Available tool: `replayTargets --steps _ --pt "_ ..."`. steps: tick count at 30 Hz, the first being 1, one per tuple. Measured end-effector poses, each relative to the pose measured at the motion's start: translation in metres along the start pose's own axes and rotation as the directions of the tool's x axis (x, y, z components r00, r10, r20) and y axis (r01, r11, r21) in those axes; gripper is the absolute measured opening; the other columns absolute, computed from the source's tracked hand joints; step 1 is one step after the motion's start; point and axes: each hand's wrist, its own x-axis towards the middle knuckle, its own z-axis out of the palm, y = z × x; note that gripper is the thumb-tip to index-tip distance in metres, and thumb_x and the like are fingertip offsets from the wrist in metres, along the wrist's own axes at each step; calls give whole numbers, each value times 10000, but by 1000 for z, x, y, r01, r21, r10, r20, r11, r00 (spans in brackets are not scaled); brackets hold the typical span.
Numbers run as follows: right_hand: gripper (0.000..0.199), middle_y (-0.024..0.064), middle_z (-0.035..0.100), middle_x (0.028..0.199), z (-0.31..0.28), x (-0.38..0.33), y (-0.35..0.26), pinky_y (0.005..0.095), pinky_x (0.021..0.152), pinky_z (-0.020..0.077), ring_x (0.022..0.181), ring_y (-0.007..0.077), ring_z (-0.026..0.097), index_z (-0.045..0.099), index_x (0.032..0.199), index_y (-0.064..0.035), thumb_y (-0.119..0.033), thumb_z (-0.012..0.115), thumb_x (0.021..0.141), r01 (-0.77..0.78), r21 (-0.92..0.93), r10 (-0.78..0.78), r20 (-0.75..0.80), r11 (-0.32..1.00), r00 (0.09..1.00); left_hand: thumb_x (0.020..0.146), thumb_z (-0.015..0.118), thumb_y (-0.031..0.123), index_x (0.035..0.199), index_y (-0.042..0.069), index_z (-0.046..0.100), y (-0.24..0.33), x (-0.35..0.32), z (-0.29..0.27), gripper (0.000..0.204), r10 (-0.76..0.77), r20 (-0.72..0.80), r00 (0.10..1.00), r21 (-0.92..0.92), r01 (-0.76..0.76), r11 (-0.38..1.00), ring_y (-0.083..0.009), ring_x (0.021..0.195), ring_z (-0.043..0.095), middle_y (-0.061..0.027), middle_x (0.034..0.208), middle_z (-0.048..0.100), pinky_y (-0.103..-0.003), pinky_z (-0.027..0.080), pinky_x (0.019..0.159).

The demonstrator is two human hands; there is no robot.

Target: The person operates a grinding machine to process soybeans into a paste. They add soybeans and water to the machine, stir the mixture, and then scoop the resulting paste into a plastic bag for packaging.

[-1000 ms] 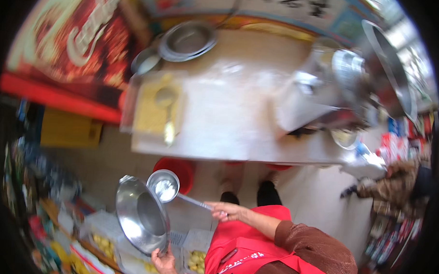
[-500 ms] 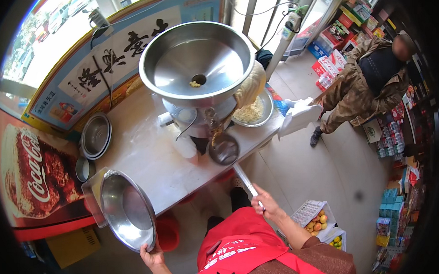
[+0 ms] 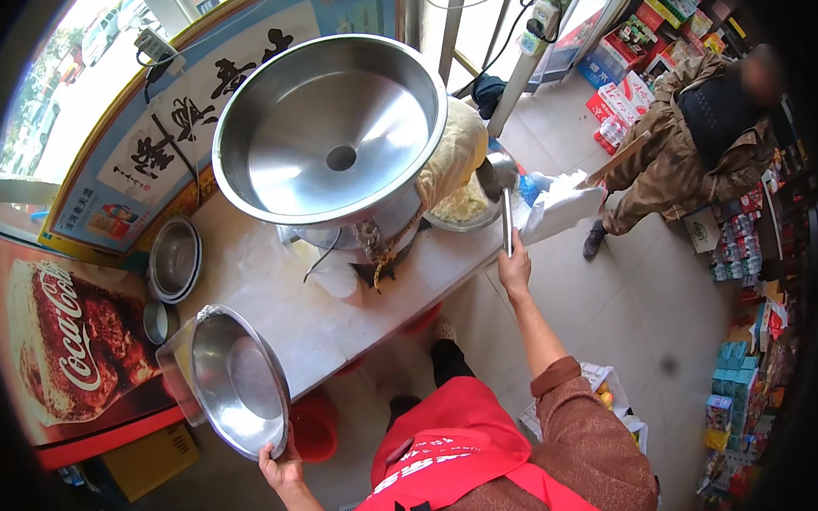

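"Where is the ladle (image 3: 497,173)?"

"Upper part of the frame, right of centre, its head over the right side of the bowl (image 3: 455,227) of pale crumbs (image 3: 458,206). Whether it touches them cannot be told from this angle."

"And how does it lie from the grip?"

"Almost straight up the frame. The handle leads away from the right hand (image 3: 515,270), its long axis close to vertical in the picture, the head at the far end. That hand is by far the nearer; the left hand (image 3: 282,467) is well apart, at the lower left."

"How is the right grip?"

"Narrow, the fingers closed around the lower end of the ladle's handle."

"The left?"

"It holds the bottom edge of a steel basin (image 3: 243,376), which is tilted, with whitish bits along its upper rim."

"Anything between the two?"

"A wide steel hopper (image 3: 333,100), upper centre, above the bench (image 3: 308,320), with a tan cloth bag (image 3: 461,145) just beside its right rim."
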Motion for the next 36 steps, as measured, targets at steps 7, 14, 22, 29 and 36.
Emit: replayTargets --steps 7,14,22,29,36 --pt "697 213 663 983 -29 -8 -5 478 771 487 841 393 641 353 1465 -229 -76 587 826 58 -236 -79 -82 970 993 698 524 -27 1338 -82 382 -4 0 3 657 -42 20 999 -28 42 999 -463 1169 522 -261 1278 525 -515 496 992" --pt "712 95 585 681 -104 -40 -14 357 502 462 531 215 572 300 1487 -138 -24 534 824 37 138 -59 156 990 986 718 530 -29 1335 -48 414 8 -3 -10 629 -11 -42 999 -19 11 1000 -460 1202 488 -253 1282 518 -452 568 907" --pt "617 -32 474 663 -49 -146 -48 185 359 281 457 26 374 292 1486 -176 -91 512 916 -672 -116 237 967 732 92 706 553 -39 1258 -25 465 22 -14 -43 560 94 -90 991 37 -91 995 -383 1071 600 -194 1184 597 -542 526 928" --pt "530 13 491 702 211 -231 -57 219 365 299 450 66 402 309 1411 -169 -84 506 927 -723 46 -112 993 689 -43 688 560 -42 1230 31 485 13 -33 -53 553 181 -212 960 50 -174 983 -356 1077 587 -154 1190 578 -520 529 909" --pt "242 -13 555 776 312 -136 65 259 592 439 668 117 514 569 1100 -119 -288 471 958 -560 430 -8 798 708 603 709 559 -41 1278 50 448 -2 -23 -55 587 96 -218 971 32 -91 995 -366 1135 551 -157 1252 542 -556 482 954"
